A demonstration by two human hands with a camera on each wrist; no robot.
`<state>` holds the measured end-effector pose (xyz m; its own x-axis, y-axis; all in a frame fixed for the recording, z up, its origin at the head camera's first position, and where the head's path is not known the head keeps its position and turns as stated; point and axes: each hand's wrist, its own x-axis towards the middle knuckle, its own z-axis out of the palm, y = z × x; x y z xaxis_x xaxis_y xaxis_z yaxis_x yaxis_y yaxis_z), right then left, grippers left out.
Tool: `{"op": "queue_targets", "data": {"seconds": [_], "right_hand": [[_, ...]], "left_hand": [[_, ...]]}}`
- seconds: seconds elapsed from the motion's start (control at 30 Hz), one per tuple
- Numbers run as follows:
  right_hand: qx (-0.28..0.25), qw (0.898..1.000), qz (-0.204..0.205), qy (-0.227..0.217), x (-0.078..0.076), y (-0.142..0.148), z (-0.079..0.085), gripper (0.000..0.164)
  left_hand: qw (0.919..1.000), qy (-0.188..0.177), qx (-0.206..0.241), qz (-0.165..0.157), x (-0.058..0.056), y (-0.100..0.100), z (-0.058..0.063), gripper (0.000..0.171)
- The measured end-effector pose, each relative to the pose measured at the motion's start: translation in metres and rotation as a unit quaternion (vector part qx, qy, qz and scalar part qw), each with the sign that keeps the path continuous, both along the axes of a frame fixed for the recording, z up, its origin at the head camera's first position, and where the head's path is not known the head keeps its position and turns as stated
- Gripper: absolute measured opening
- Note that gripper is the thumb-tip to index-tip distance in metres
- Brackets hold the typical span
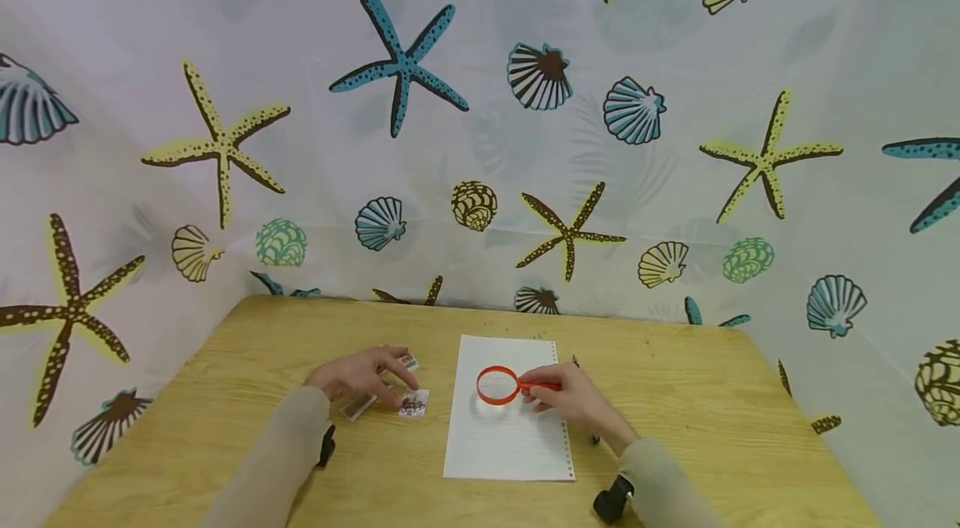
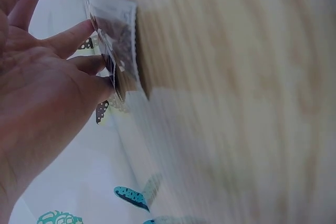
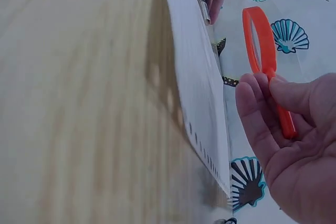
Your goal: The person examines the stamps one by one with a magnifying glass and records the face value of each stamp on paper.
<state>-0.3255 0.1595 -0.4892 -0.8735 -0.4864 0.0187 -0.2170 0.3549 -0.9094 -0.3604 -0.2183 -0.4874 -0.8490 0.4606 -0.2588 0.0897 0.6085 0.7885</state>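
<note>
Red plastic, by its look, has been used for the rim and handle of a magnifying glass [image 3: 268,61], which is held just above the sheet of paper [image 1: 506,446] laid on the wooden counter [image 1: 690,382]. Its handle is pinched between the thumb and fingers of the right hand [image 1: 572,395], poised over the sheet's punched edge. Left of the sheet, the fingers of the left hand [image 1: 360,374] are spread loosely, their tips rested on small clear packets [image 2: 122,32]; nothing seems to be clasped there, though the contact is partly hidden and the wrist view is dim. Between that hand and the sheet, a small picture card [image 1: 414,404] is seen.

The magnifying glass can be judged light and stiff, with a smooth, slightly slippery handle and a lens easily smudged or scratched; it is best gripped by the handle, clear of the lens. The packets look thin, light and bendable, and are best taken by an edge.
</note>
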Motion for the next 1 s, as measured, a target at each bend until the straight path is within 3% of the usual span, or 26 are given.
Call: {"op": "queue_targets", "data": {"seconds": [0.37,0.77,1.0], "right_hand": [[-0.011,1.0,-0.022,0.006,-0.002,-0.022,-0.006,0.022],[-0.008,1.0,-0.025,-0.008,0.0,-0.037,-0.001,0.019],[0.045,0.997,-0.034,0.047,0.002,-0.047,-0.001,0.023]], "left_hand": [[0.999,0.031,-0.016,-0.028,0.003,0.004,0.0,0.024],[0.9979,0.047,-0.017,-0.042,0.005,0.005,0.003,0.024],[0.9982,0.045,-0.028,-0.029,0.005,0.006,0.003,0.024]]}}
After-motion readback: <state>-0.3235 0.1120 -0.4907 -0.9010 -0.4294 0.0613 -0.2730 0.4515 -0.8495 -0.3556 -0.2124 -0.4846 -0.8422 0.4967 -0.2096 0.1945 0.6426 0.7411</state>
